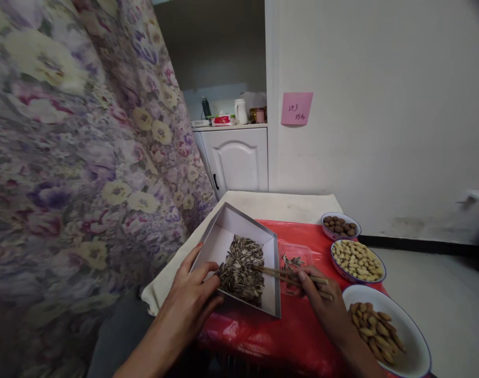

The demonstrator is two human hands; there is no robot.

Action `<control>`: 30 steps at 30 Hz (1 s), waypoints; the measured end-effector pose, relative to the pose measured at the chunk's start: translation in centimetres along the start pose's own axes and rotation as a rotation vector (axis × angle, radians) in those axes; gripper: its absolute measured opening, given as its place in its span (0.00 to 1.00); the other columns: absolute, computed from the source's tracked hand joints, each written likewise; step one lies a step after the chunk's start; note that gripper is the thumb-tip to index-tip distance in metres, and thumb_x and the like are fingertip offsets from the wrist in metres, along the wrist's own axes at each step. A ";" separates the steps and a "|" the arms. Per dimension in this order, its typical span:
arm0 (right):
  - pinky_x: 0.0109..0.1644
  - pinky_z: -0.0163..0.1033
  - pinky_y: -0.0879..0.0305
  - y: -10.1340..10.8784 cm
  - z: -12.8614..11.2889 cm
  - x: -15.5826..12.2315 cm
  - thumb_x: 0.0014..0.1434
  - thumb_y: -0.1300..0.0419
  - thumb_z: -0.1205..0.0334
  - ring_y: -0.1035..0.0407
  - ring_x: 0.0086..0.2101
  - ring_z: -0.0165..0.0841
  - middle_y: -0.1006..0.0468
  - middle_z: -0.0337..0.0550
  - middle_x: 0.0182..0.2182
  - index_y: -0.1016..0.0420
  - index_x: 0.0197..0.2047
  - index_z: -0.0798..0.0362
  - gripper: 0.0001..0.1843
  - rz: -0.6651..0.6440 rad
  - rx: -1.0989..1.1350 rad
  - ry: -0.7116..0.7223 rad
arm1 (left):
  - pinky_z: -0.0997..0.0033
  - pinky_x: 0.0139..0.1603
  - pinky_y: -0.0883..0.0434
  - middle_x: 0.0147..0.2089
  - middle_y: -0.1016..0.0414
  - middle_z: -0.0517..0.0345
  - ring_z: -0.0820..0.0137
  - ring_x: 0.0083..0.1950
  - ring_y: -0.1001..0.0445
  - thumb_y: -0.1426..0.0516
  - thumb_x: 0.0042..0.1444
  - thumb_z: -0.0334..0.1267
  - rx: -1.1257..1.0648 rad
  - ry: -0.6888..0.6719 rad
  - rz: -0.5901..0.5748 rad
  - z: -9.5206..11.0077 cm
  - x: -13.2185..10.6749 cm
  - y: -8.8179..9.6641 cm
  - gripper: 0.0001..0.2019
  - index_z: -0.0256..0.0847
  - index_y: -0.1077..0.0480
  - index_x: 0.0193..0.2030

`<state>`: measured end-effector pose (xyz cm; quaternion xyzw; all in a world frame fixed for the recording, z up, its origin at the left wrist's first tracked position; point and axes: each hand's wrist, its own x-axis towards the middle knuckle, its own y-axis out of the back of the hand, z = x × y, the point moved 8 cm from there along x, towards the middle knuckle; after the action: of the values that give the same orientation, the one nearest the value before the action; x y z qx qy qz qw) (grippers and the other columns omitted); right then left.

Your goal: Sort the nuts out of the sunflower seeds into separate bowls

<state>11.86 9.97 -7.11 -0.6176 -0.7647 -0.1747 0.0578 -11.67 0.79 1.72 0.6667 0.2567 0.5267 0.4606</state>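
My left hand (198,286) grips the near left edge of a grey-white box (271,265), its fingers bent over the rim. A heap of striped sunflower seeds (241,262) covers much of the box floor. In my right hand (316,291) is a pair of wooden chopsticks (279,273), held closed between thumb and fingers. Their tips reach over the box's right wall and touch the seeds. Just right of the box, partly behind the chopsticks, a shallow clear plastic tray (308,254) holds several sunflower seeds.
On the right side of the red-covered table (263,341) stand a bowl of brown round nuts (339,226), a bowl of peanuts (357,260) and a larger bowl of almond-like nuts (375,331). A floral curtain (85,157) hangs at the left. Behind is a white cabinet (239,157).
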 end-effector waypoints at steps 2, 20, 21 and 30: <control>0.34 0.37 0.32 0.3 -0.1 -0.1 0.67 0.48 0.48 0.26 0.28 0.36 0.23 0.39 0.24 0.26 0.37 0.51 0.18 0.002 0.029 -0.014 | 0.37 0.61 0.36 0.49 0.29 0.52 0.45 0.70 0.52 0.41 0.55 0.29 0.002 -0.015 -0.003 0.0 0.0 -0.1 0.04 0.41 0.32 0.32; 0.34 0.37 0.32 2.2 -0.3 0.0 0.66 0.48 0.47 0.26 0.27 0.37 0.22 0.39 0.24 0.26 0.38 0.51 0.17 0.023 0.001 -0.041 | 0.38 0.62 0.36 0.49 0.29 0.52 0.46 0.70 0.52 0.40 0.54 0.30 0.016 -0.030 -0.011 -0.1 0.0 -0.2 0.04 0.42 0.31 0.32; 0.34 0.37 0.32 2.5 -0.2 0.0 0.66 0.48 0.47 0.26 0.28 0.37 0.22 0.39 0.24 0.26 0.37 0.50 0.17 0.030 0.001 -0.047 | 0.38 0.62 0.37 0.49 0.29 0.52 0.46 0.70 0.51 0.40 0.54 0.30 0.012 -0.024 -0.007 0.0 0.0 -0.1 0.04 0.42 0.32 0.32; 0.35 0.37 0.31 3.6 -0.1 -0.1 0.67 0.48 0.47 0.26 0.28 0.37 0.22 0.39 0.23 0.27 0.37 0.50 0.17 0.045 -0.040 -0.054 | 0.36 0.63 0.39 0.47 0.29 0.52 0.46 0.69 0.50 0.42 0.55 0.28 -0.002 -0.016 0.025 0.5 0.2 0.2 0.05 0.41 0.33 0.31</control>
<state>15.37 10.45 -6.39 -0.6404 -0.7480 -0.1718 0.0285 -11.19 0.68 1.93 0.6737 0.2441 0.5272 0.4567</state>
